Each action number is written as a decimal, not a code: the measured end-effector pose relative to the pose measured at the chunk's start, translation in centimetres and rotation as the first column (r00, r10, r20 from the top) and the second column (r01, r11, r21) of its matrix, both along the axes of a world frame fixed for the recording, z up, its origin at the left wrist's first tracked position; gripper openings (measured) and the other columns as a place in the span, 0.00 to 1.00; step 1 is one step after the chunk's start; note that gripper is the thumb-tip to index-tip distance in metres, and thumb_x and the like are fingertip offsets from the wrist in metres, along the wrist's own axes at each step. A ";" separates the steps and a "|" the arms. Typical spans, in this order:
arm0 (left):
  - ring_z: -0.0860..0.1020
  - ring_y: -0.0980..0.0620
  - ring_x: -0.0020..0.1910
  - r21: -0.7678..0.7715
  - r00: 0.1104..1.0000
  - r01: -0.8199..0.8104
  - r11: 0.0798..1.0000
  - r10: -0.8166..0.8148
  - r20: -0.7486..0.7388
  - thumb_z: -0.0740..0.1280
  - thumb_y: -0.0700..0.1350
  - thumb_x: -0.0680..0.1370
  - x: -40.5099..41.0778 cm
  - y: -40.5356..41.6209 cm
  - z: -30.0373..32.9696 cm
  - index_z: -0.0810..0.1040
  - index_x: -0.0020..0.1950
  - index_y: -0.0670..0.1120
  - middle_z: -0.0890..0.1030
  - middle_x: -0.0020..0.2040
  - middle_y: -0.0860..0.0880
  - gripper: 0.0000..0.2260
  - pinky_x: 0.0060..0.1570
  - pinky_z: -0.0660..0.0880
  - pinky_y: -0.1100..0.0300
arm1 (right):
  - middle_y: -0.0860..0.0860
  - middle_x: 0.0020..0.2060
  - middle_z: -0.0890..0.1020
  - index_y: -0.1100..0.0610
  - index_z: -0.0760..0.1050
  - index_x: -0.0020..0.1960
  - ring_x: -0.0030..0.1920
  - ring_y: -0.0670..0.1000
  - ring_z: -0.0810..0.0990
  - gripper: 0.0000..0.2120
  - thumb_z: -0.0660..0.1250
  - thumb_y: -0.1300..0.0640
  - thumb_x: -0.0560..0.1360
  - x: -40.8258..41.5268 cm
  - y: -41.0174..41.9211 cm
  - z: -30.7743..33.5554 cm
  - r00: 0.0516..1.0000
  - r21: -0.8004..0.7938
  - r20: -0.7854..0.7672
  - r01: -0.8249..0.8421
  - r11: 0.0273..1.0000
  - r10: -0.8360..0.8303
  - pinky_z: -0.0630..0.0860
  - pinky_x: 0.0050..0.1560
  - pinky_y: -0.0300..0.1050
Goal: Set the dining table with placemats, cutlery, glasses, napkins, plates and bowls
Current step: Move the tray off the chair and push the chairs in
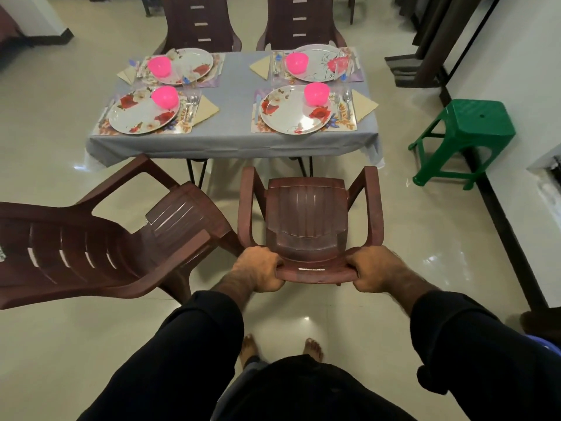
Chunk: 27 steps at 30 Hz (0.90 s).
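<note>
Fingers (277,265) of both hands curl round the chair (306,226) top rail, chair short of the tabletop's (233,117) near edge.
Left hand (258,270), right hand (375,268) grip tight; four settings laid. Risk: pushing too hard bumps the tabletop, shifting bowl (316,93) on plate (296,112), or the armrest clips the second chair (91,244).

Black long sleeves (194,335) (pushed up the forearms), black clothing below, and bare feet (312,349).

four plates (142,115), four bowls (165,96)

pink bowls (164,96), floral plates (144,113)
</note>
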<state>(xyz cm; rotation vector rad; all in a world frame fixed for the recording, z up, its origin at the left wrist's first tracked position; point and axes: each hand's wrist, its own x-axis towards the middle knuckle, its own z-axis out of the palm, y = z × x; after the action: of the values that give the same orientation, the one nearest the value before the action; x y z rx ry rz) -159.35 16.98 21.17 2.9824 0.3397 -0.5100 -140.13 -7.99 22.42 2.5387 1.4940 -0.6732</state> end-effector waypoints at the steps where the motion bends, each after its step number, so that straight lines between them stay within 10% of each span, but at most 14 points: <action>1: 0.84 0.50 0.43 0.006 1.000 -0.006 1.000 0.006 0.001 0.61 0.66 0.70 0.3 0.1 0.1 0.85 0.51 0.56 0.84 0.43 0.57 0.21 0.48 0.83 0.53 | 0.41 0.40 0.84 0.44 0.81 0.49 0.39 0.48 0.82 0.14 0.63 0.44 0.66 0.2 0.2 0.2 1.000 -0.005 -0.016 0.010 1.000 -0.010 0.85 0.45 0.48; 27: 0.83 0.50 0.42 -0.038 0.999 -0.003 0.999 0.001 -0.044 0.63 0.62 0.69 1.0 -0.3 0.7 0.86 0.51 0.55 0.84 0.41 0.56 0.19 0.47 0.81 0.56 | 0.43 0.39 0.82 0.48 0.81 0.46 0.37 0.49 0.81 0.14 0.64 0.45 0.65 0.9 0.0 0.6 1.000 -0.014 -0.009 -0.001 1.000 0.001 0.84 0.43 0.46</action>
<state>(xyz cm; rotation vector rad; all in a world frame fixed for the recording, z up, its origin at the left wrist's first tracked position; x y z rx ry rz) -158.34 16.65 21.85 2.9376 0.3325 -0.5757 -139.22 -8.04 23.02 2.5281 1.4884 -0.6938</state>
